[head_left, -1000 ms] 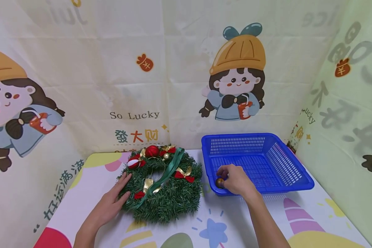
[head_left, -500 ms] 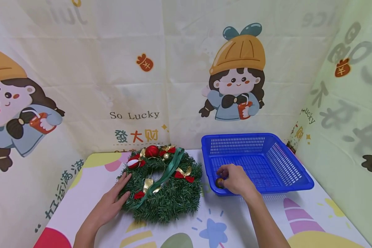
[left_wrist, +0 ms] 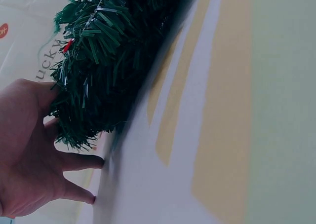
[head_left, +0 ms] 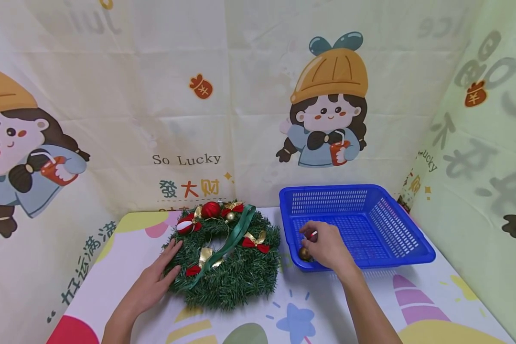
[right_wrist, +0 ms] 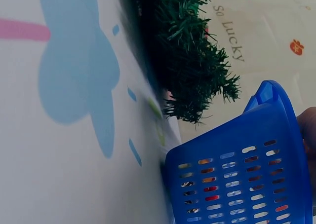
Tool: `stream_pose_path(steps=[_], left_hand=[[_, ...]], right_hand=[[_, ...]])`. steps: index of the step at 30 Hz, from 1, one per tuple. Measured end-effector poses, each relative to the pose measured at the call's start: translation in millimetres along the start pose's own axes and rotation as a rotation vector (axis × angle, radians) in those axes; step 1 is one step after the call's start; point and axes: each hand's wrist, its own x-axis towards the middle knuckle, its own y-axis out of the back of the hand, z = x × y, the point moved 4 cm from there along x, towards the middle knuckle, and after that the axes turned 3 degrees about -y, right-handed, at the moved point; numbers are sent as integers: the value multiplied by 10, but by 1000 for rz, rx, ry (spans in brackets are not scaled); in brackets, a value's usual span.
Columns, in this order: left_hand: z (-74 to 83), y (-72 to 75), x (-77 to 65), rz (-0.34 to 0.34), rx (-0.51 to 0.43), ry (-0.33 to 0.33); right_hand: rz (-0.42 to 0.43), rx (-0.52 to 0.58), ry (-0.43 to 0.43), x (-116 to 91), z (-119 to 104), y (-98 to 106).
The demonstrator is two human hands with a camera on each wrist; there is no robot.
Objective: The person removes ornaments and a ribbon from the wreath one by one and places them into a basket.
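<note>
Left hand (head_left: 152,282): fingers spread against round green artificial wreath (head_left: 234,284), left. Right hand (head_left: 327,244): apparently pinching small red-and-white piece (head_left: 312,234) inside blue perforated plastic basket (head_left: 331,188), near-left corner. Advisable: lift clear of gold ball (head_left: 304,253).

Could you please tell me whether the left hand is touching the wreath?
Touching: the left wrist view shows the left hand with its topmost digit's tip buried in the wreath.
</note>
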Motion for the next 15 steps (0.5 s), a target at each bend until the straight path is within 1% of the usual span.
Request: stream_pose_path(steps=[6,15], left_hand=[[11,4,7,-8,-4,9],[7,-4,-2,-10,-18,15]], right_hand=[[83,37,40,-1,-64,5],[185,107,117,-32,-185,-2]])
